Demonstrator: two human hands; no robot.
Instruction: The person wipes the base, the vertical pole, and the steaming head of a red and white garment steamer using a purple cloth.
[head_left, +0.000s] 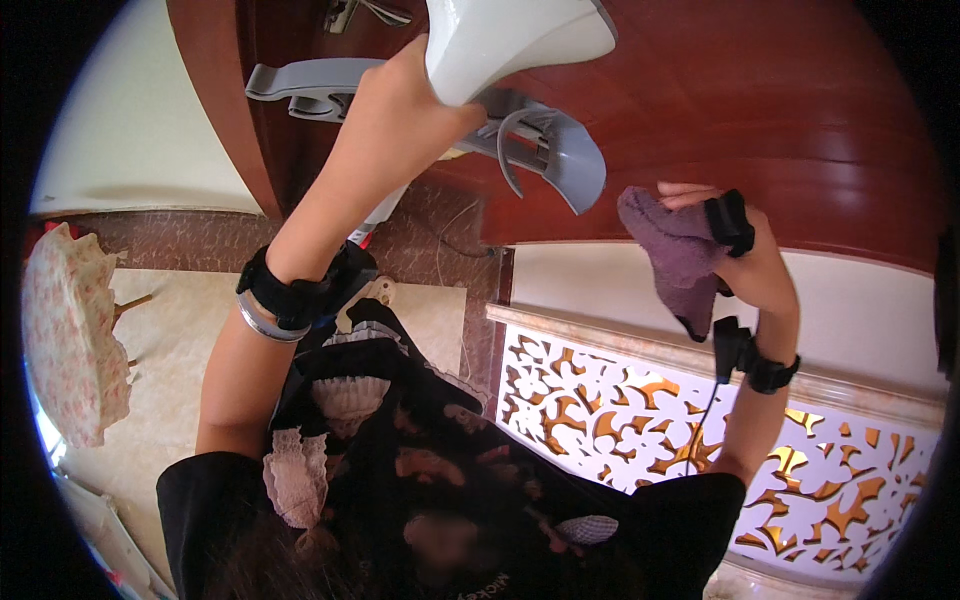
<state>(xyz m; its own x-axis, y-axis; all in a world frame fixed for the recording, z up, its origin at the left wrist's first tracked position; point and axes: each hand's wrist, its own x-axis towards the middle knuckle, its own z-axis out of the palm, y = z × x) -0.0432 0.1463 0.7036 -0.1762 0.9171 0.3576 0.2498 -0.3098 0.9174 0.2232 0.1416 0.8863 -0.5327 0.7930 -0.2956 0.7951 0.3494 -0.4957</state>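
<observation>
My left hand (405, 120) grips a glossy white flared object (510, 45) by its narrow end, at the top of the view. Its upper part is cut off, so I cannot tell exactly what it is. Behind that hand, a grey plastic holder (574, 161) with a curved ring and cup lies against dark red wood. Farther right, my right hand (757, 262) has a purple cloth (679, 255) in its grasp. The cloth hangs down from the palm, apart from the holder. Some of the fingers are hidden behind it.
Dark red wooden furniture (750, 105) spans the top, with small metal items (367, 13) on it. A white panel with gold cut-outs (600, 405) stands lower right under a marble ledge (637, 341). A floral-covered stool (79, 337) is at left. A thin cable (455, 225) hangs near the wood.
</observation>
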